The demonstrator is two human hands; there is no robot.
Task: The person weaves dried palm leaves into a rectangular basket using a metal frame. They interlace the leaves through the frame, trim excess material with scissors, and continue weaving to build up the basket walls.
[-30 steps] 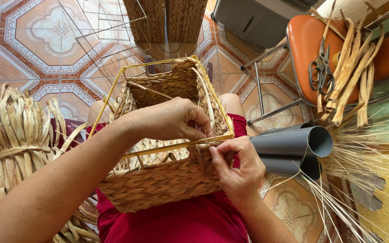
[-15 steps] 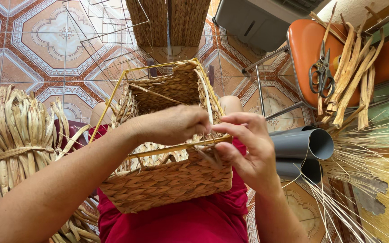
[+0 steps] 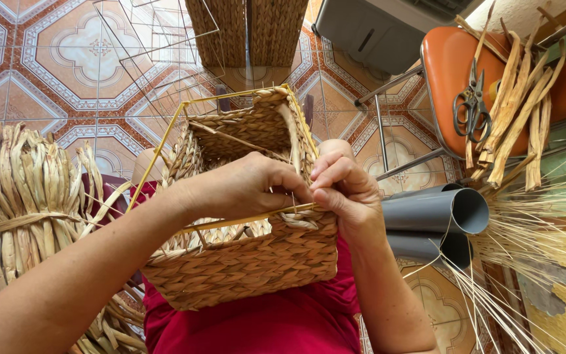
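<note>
Since before, my right hand [image 3: 347, 190] moved up to meet my left hand [image 3: 257, 187]; both pinch a strand at the basket [image 3: 250, 262] rim.

A tiled floor [image 3: 67, 72], patterned in orange, cream and grey, carries nearly everything here. At its left edge lies a tied bundle of dried plant stalks [image 3: 21, 196]. Toward the far edge stand two tall woven baskets [image 3: 250, 29], with a bare wire frame [image 3: 158, 46] just beside them. At the right stands an orange chair [image 3: 453, 72] on metal legs (scissors [image 3: 470, 101] and dried strips [image 3: 519, 105] lie on its seat). Near it, two grey plastic pipes [image 3: 433, 213] lie touching, beside a spray of thin straw stems [image 3: 532, 242].
</note>
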